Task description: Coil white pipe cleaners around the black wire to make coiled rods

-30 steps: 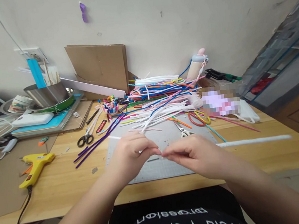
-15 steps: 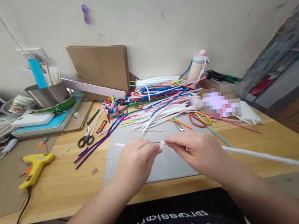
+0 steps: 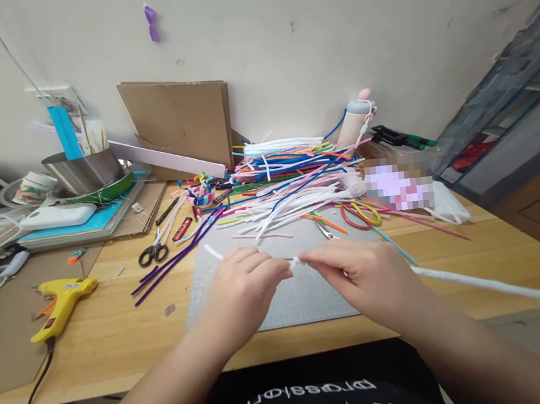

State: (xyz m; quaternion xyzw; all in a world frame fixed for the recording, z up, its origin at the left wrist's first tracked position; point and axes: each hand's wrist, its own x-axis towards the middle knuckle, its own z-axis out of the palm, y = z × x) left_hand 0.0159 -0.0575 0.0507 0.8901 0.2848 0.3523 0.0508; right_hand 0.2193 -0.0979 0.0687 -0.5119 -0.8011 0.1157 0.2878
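Both my hands meet above the grey cutting mat (image 3: 281, 310), their fingertips a short way apart. My left hand (image 3: 247, 288) is closed on a white pipe cleaner (image 3: 491, 283), whose short end sticks out past its far side. Pinched at the fingertips of my right hand (image 3: 362, 276) is the same white fuzzy stem, as far as I can tell; a long length of it trails off to the right beyond the wrist. Between the hands shows a small white tuft beside a thin dark line. My fingers hide most of what is gripped there.
A heap of coloured pipe cleaners (image 3: 297, 189) lies behind the mat. To the left are black-handled scissors (image 3: 154, 253), purple pipe cleaners (image 3: 179, 256) and a yellow glue gun (image 3: 61, 301) with its cord. A bottle (image 3: 356, 119) and cardboard (image 3: 180, 128) stand by the wall.
The white end beyond my left hand now tilts up more steeply. Both hands stay close together, with the white tuft between them slightly shifted.
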